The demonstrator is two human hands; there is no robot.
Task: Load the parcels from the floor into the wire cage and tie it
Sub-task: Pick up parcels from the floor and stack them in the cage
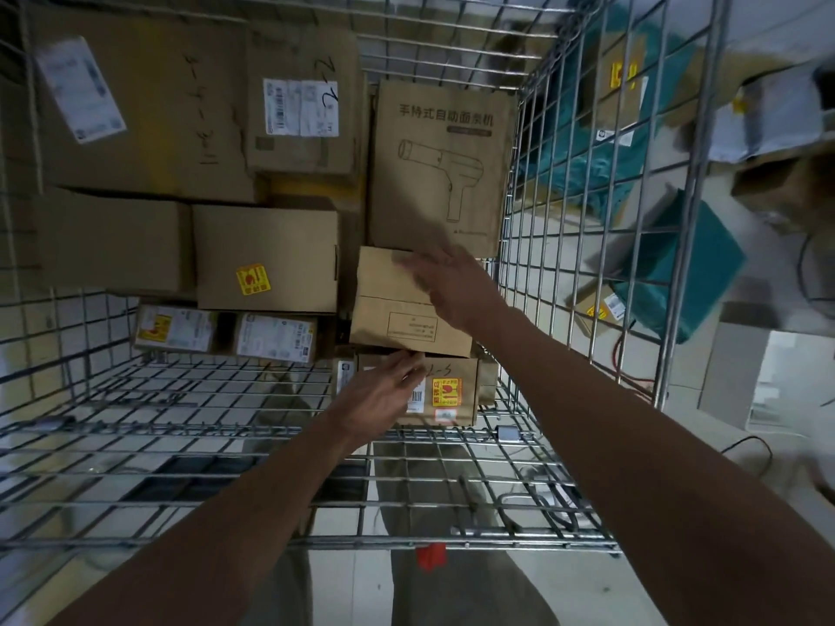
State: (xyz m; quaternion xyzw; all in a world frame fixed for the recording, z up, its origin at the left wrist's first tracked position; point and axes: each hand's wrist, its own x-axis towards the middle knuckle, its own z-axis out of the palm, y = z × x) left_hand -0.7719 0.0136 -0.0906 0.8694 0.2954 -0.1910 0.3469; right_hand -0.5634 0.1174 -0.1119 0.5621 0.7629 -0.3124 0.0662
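I look down into the wire cage, which holds several cardboard parcels. A plain brown box lies on top of a smaller box with a yellow fragile sticker near the cage's right wall. My right hand rests flat on the top of the brown box, fingers spread. My left hand touches the brown box's near bottom edge with its fingertips, in front of the stickered box. Behind stands a tall box with a printed tool drawing.
Larger cartons fill the cage's back and left; two small labelled boxes sit low at the left. The near cage floor is bare mesh. Outside the right wall, teal bags and more parcels lie on the floor.
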